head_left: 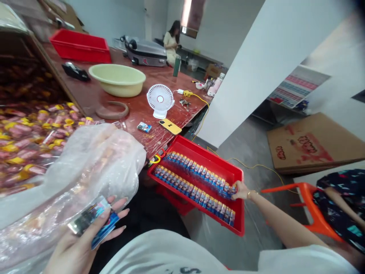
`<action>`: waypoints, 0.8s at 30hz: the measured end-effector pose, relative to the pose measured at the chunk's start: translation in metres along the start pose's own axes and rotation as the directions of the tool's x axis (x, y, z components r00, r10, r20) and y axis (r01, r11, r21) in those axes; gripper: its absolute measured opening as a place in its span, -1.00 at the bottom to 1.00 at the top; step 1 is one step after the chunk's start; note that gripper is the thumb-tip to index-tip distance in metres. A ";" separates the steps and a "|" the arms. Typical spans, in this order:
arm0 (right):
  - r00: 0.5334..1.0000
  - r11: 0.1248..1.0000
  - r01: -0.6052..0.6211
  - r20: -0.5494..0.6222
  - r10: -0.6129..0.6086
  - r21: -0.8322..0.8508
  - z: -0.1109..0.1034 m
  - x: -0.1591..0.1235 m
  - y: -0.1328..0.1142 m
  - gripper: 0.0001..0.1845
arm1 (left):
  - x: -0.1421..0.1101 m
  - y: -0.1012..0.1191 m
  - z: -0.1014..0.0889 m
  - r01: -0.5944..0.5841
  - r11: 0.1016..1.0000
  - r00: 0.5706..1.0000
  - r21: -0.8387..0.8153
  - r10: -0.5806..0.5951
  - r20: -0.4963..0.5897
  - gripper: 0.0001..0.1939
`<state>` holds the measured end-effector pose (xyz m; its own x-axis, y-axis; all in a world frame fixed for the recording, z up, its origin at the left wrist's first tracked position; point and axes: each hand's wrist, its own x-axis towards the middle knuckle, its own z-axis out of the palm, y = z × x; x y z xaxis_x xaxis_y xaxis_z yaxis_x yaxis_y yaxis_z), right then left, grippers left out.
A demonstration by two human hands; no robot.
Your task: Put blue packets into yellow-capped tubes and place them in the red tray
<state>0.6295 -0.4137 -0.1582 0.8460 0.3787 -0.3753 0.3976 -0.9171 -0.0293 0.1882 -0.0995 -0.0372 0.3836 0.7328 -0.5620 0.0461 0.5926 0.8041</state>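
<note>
My left hand (91,228) grips a small stack of glossy printed wrappers (97,219), mostly blue with a silvery part, thumb on top. Beneath and beyond it lies crumpled clear plastic sheeting (114,163). Off to the right, my right hand (241,190) reaches into a red tray (196,205), its fingers closed at the near-right end of a row of small wrapped tubes (199,171). A second row of tubes (194,192) stands alongside in the tray. The tubes have blue lower parts and yellowish tops. My right fingertips are partly hidden against the end tube.
A carton of yellow-capped pink bottles (31,144) stands at left. On the red table (137,140) are a white fan (160,99), yellow phone (170,126) and pale basin (117,80). An orange chair (310,205) with someone is at right; another person (172,43) sits far back.
</note>
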 end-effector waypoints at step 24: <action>0.150 0.054 0.941 -0.267 -0.952 0.333 -0.082 -0.152 -0.539 -0.82 | -0.028 0.000 -0.040 -0.252 0.944 0.957 -0.212 0.209 -0.203 -0.49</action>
<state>0.3160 0.0332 -0.0094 -0.1568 0.9629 0.2195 0.6999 0.2652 -0.6632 0.1404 -0.1065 -0.0293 0.1897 0.8929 -0.4084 -0.2488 0.4461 0.8597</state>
